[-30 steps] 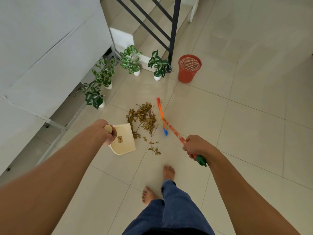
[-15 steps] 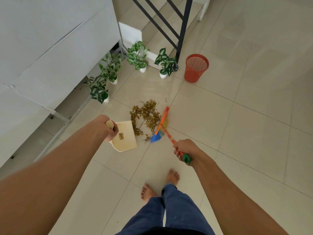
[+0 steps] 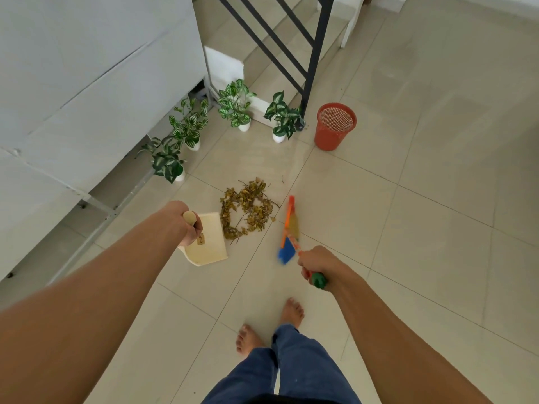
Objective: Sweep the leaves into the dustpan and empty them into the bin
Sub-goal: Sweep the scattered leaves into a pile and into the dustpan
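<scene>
Left hand (image 3: 183,221) has a closed grip round the wooden handle of the cream plastic dustpan (image 3: 208,246), which is low at the beige tiled floor (image 3: 408,228), mouth toward the pile of dry yellow-brown leaves (image 3: 248,212) just beside it. Right hand (image 3: 316,265) has a closed grip on the orange-and-green handle of the small orange-and-blue broom (image 3: 288,231), head blurred, right of the pile. Red mesh plastic bin (image 3: 334,125) stands well apart, near four potted green plants (image 3: 233,104).

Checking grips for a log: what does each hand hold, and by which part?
Left hand holds the dustpan by its wooden handle; right hand holds the broom near the handle's green end.
</scene>
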{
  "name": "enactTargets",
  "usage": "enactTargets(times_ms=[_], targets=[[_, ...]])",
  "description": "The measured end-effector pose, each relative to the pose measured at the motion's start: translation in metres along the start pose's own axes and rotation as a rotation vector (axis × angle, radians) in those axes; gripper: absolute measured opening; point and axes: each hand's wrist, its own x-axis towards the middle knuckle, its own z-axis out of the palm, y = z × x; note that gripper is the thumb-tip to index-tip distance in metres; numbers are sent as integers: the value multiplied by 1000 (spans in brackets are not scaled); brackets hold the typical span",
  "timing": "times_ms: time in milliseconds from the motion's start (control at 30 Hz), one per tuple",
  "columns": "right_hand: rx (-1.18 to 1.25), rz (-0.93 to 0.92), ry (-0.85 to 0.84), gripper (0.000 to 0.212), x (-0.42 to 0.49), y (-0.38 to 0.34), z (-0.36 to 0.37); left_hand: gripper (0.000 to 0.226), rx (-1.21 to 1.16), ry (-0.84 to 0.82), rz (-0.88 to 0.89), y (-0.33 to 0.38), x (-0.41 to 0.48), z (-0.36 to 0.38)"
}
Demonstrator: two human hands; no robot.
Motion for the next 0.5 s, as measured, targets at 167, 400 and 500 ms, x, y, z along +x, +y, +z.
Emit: enactTargets(times_ms=[167,400,500], targets=[[40,13,-46,10,0,-22,-28,24,-7,-19,-9,4,-2,8],[-369,-110,27,12,-7,-77,-94,22,-39,-38,-23,13,-8,33],[-481,-153,96,17,16,-104,-98,23,-42,-46,-29,17,-9,48]])
